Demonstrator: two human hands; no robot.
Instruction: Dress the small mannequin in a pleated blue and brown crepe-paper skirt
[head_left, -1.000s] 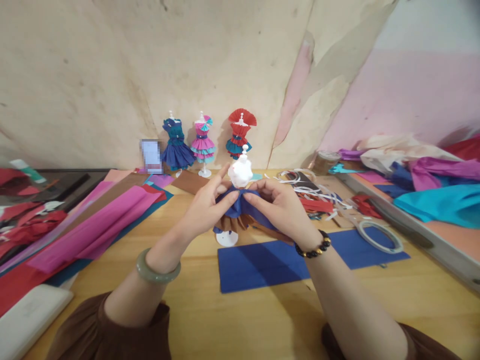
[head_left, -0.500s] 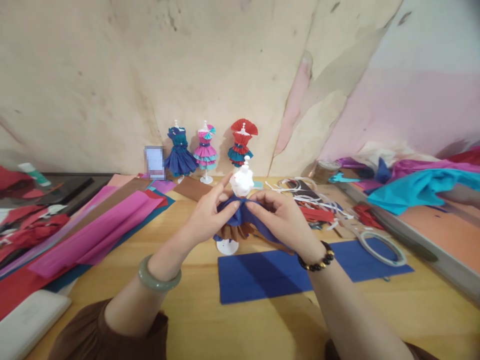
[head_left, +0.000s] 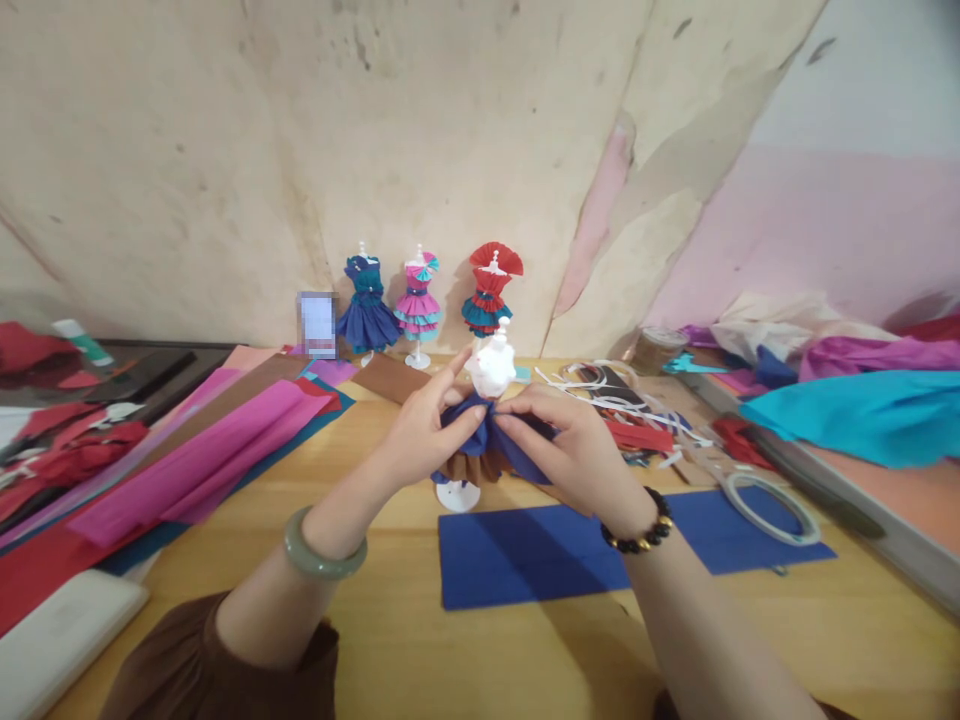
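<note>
A small white dress form (head_left: 493, 368) stands tilted between my hands, its round white base (head_left: 458, 494) on the table. Around its waist is a ruffled skirt (head_left: 472, 467) in blue and brown crepe paper. My left hand (head_left: 427, 425) wraps the form's left side, its thumb pressing the blue crepe paper (head_left: 491, 434) at the waist. On the other side, my right hand (head_left: 574, 450) pinches the same blue paper between thumb and fingers. Below them lies a flat blue crepe paper sheet (head_left: 517, 560).
Three dressed miniature forms, one in a blue dress (head_left: 367, 310), stand by the wall beside a phone (head_left: 317, 325). Coloured paper sheets (head_left: 202, 450) lie left. A tape roll (head_left: 772, 508), white strips (head_left: 637, 405) and a grey-edged tray (head_left: 825, 500) are right.
The view has shifted slightly, so the scene sits a little farther right. My right fingers have moved slightly at the waist; both hands keep hold of the blue paper.
</note>
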